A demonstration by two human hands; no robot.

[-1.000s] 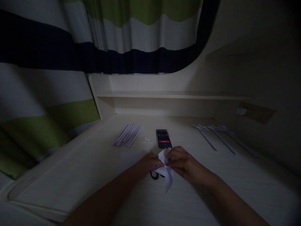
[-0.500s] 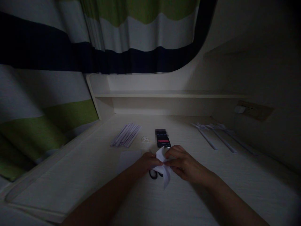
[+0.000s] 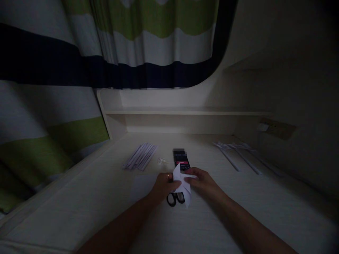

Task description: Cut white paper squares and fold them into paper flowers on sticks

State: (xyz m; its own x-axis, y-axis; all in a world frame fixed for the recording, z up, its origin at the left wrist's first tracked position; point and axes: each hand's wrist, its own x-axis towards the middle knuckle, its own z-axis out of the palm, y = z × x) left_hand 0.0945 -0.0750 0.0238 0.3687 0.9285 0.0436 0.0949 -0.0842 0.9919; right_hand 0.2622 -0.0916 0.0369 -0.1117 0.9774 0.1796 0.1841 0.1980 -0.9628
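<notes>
A folded white paper pinwheel [image 3: 186, 190] is held between both hands above the table, its pointed blades sticking up and down. My left hand [image 3: 163, 185] pinches its left side, thumb on top near the centre. On the right side, my right hand [image 3: 201, 180] grips a blade between thumb and fingers. Beneath the pinwheel lie scissors, with their black handles [image 3: 172, 200] showing and the blades hidden. White paper [image 3: 141, 187] lies flat left of my left hand, partly covered by it.
Rolled paper sticks [image 3: 140, 156] lie in a bundle at back left. Beside them are small whitish bits [image 3: 162, 161] and a phone [image 3: 182, 159]. Finished-looking pinwheels on sticks [image 3: 230, 158] lie at the right. A shelf [image 3: 185, 113] and a curtain [image 3: 159, 49] stand behind.
My right fingers have shifted from the pinwheel's centre to its right blade, and the pinwheel now faces up flatter. More of the scissor handles shows. The view has tilted slightly.
</notes>
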